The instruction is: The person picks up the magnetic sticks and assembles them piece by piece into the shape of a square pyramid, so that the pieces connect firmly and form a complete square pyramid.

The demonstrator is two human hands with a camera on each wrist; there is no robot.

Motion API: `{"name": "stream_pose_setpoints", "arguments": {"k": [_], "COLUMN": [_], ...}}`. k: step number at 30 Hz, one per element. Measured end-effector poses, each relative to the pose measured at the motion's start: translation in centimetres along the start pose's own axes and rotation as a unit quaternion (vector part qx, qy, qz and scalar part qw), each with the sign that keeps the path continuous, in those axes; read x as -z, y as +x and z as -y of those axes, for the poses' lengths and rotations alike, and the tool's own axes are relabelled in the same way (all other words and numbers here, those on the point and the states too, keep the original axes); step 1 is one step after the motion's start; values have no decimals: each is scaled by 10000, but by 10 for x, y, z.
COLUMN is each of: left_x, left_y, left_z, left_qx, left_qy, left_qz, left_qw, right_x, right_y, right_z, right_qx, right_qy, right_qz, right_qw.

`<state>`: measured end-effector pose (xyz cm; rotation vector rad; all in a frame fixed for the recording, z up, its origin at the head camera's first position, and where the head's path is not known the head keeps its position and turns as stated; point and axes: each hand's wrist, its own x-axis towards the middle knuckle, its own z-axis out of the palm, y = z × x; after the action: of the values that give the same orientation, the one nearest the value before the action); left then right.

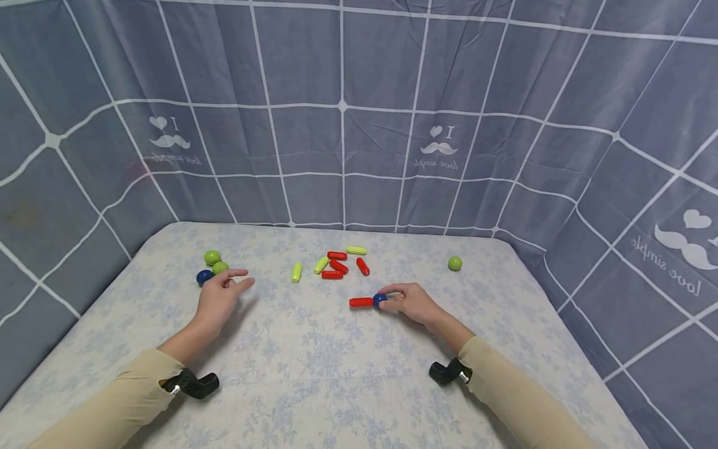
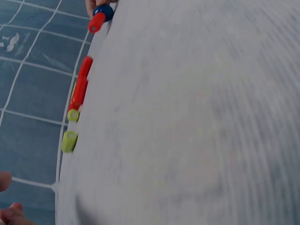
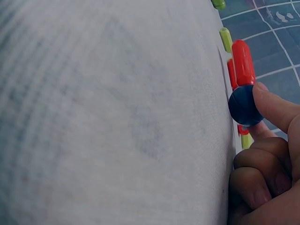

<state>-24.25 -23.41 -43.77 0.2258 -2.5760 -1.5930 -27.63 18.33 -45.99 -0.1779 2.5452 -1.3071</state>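
Thumb and fingers of my right hand [image 1: 414,304] pinch a dark blue ball [image 3: 244,105]. A red rod [image 1: 361,302] sits end-on against that ball, pointing left in the head view. Over the table's left side is my left hand [image 1: 216,302], thumb and index finger stretched out and apart, holding nothing. Just beyond it lie two green balls [image 1: 212,257] and another blue ball [image 1: 204,277]; the hand overlaps their near side in the head view.
Several red rods [image 1: 332,275] lie in a loose cluster at the table's back middle. Three yellow-green rods [image 1: 296,272] lie around them. A lone green ball [image 1: 455,263] rests at the back right. Grey-blue curtains [image 1: 370,143] border the patterned tablecloth [image 1: 314,374].
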Motion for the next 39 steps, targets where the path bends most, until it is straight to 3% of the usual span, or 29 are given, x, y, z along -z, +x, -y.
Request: {"name": "stream_pose_setpoints", "arguments": {"k": [8,17,22,33,39], "left_x": [19,33,40,50,51], "left_y": [3,11,14,20,22], "left_z": [12,20,23,32,33], "left_qx": [179,464,655,723,862], "left_qy": [-235,-366,-319,159,201], "left_qz": [-233,-883,-1083,-906,-808], "left_qw": [9993,9943,9914,9931,9928], "right_x": [1,2,1,2,1], "right_y": [-2,-1,0,0,0], "right_z": [-1,-1,-1,-1,1], "right_qx": [102,85,83,114,84], "right_qy": [-23,-36,-21,-1,-67], "right_qz": [8,42,70,78,41], "right_qw": [9999,9999,9999,9999,9999]}}
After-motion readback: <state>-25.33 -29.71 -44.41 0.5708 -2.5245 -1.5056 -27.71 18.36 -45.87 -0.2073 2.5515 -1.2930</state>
